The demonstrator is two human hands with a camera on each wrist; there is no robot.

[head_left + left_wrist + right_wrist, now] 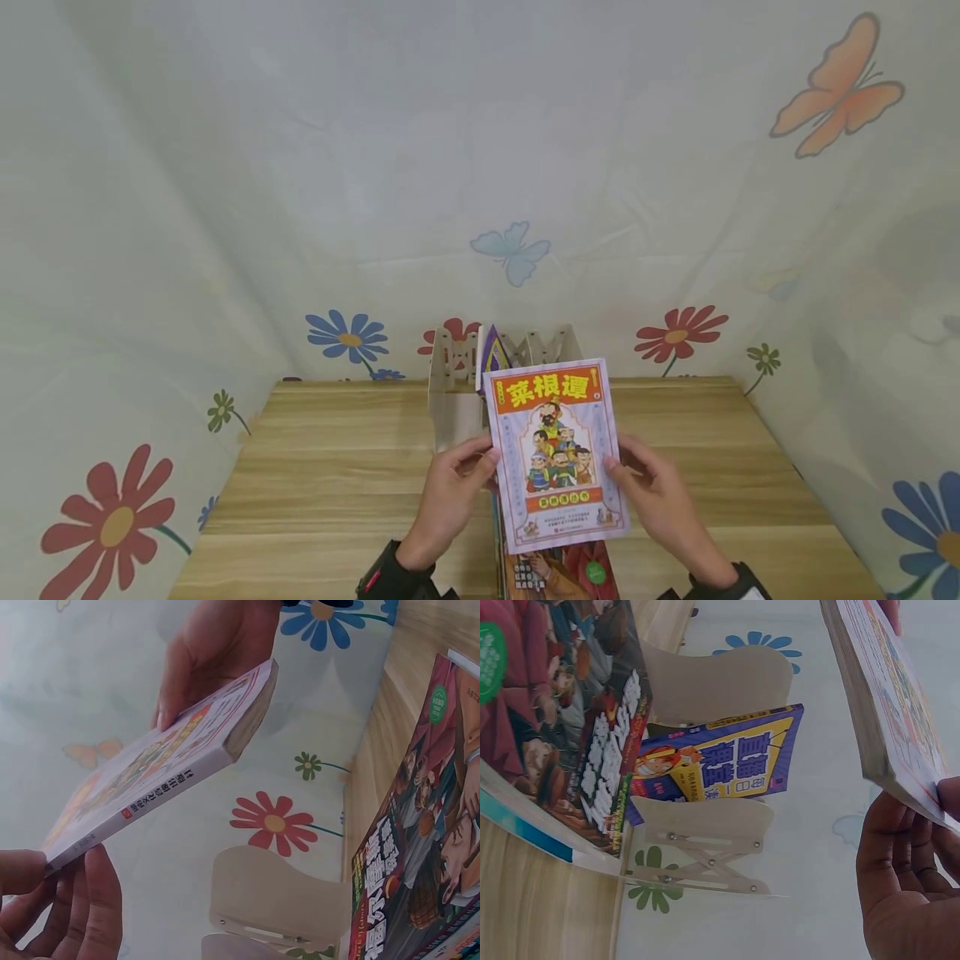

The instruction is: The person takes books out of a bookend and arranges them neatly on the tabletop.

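Both hands hold a light purple paperback book (558,454) by its two sides, cover facing up. My left hand (453,492) pinches the spine side, thumb on the cover and fingers beneath. On the other side, my right hand (656,500) grips the page edge the same way. In the left wrist view the book's spine (150,804) shows, raised above the table. Below it lies a stack of larger books, the top one with a dark illustrated cover (558,575). Part of that stack is hidden by the held book.
Behind the stack stands a cream folding bookend rack (453,417) with X-shaped braces. A purple and yellow book (720,757) stands in one of its slots. The wooden table (337,483) ends at a flower-printed cloth backdrop (360,208).
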